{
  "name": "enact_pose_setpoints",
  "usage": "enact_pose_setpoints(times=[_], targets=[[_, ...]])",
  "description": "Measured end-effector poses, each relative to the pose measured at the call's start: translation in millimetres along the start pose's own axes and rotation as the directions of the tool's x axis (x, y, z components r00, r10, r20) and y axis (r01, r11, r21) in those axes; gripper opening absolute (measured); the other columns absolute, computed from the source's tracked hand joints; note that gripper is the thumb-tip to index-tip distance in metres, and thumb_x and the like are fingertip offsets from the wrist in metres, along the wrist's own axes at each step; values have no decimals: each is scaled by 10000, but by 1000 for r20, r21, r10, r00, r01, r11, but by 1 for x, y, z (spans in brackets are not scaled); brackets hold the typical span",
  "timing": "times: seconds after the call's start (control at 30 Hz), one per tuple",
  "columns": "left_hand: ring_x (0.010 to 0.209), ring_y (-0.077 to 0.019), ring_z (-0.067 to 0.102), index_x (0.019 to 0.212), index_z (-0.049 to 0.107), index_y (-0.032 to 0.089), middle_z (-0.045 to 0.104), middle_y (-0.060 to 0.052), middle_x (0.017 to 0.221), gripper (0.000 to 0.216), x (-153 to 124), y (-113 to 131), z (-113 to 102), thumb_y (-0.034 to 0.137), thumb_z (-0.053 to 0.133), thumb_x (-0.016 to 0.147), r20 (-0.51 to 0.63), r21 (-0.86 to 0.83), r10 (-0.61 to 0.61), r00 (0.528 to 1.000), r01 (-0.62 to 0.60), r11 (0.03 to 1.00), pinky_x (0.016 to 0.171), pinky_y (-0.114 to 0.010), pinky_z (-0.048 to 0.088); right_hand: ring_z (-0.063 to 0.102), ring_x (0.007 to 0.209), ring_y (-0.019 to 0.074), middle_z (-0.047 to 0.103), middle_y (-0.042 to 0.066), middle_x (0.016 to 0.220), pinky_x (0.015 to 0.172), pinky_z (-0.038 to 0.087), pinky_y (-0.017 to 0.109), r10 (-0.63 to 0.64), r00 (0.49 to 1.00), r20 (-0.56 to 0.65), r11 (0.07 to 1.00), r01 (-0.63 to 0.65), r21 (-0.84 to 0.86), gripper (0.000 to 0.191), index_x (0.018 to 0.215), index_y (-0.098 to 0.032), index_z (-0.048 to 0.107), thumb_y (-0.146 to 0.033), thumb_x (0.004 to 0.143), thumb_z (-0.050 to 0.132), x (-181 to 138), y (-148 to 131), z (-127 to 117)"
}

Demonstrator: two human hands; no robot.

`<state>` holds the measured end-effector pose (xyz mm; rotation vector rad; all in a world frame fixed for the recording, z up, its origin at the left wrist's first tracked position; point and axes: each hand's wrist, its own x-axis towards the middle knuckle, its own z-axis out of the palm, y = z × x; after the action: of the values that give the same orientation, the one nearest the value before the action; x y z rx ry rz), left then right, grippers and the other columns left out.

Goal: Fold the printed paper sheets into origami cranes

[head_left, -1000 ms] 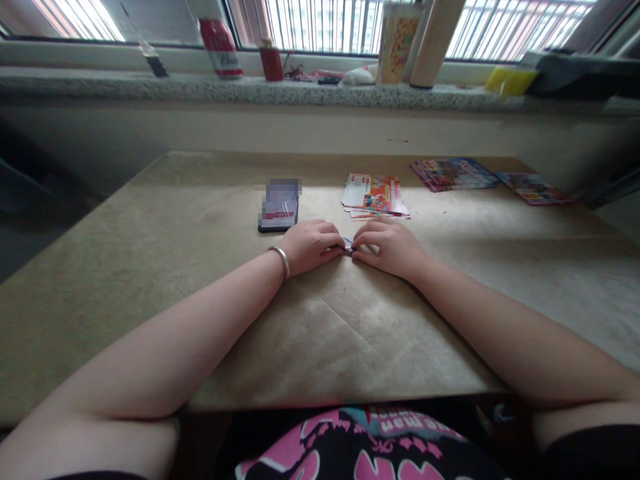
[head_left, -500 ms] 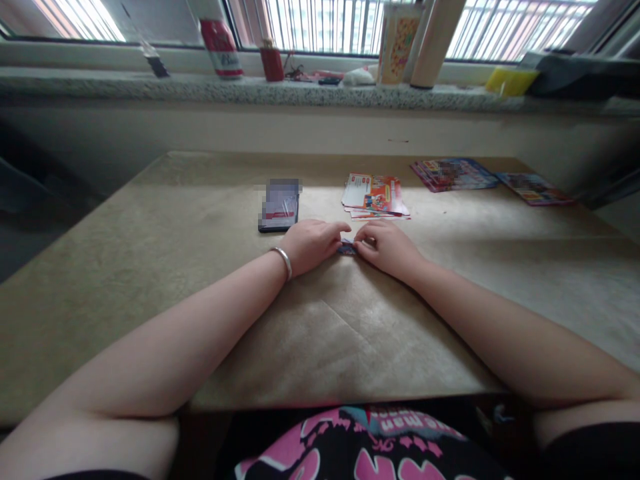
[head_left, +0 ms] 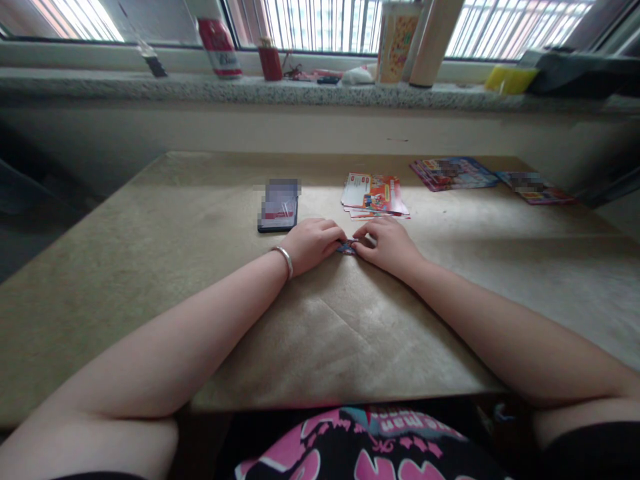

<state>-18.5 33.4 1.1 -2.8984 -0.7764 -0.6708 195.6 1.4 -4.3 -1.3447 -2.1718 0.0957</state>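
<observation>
Now your left hand (head_left: pixel 313 241) and right hand (head_left: pixel 387 243) both pinch a small blue-and-red folded paper piece (head_left: pixel 346 248), near the black rectangular phone (head_left: pixel 278 207).

Pinching a folded scrap (head_left: pixel 347 247) in dark blue with a red fleck. Wearing a silver bangle (head_left: pixel 284 259) just behind the grip, to its left. Resting on a table (head_left: pixel 150 280) in mottled tan. Showing red, orange and white print on the cards (head_left: pixel 375 195) just beyond the grip, and a black edge on the phone (head_left: pixel 279 207) beyond and to the left. Showing pink lettering on a black shirt (head_left: pixel 360 447) well behind.
</observation>
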Motion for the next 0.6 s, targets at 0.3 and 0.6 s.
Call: enact_pose_setpoints(times=[0.3, 0.6], targets=[[860, -175, 618, 983, 653, 161, 684, -74, 950, 167, 0, 1, 0, 244, 519, 929, -6, -39, -11, 1000, 11, 999, 780, -291, 482, 570, 852, 228, 668, 52, 844, 811, 430, 373, -16, 999, 34, 998, 14, 61, 80, 804, -211, 661, -283, 776, 681, 0, 0, -1], [832, -165, 597, 931, 673, 165, 662, -54, 888, 122, 0, 2, 0, 249, 592, 896, -16, -49, -6, 1000, 5, 999, 776, -276, 476, 570, 832, 209, 656, 39, 815, 757, 434, 333, -63, 997, 42, 988, 56, 141, 43, 786, -210, 649, -231, 762, 679, -1, -1, -3]])
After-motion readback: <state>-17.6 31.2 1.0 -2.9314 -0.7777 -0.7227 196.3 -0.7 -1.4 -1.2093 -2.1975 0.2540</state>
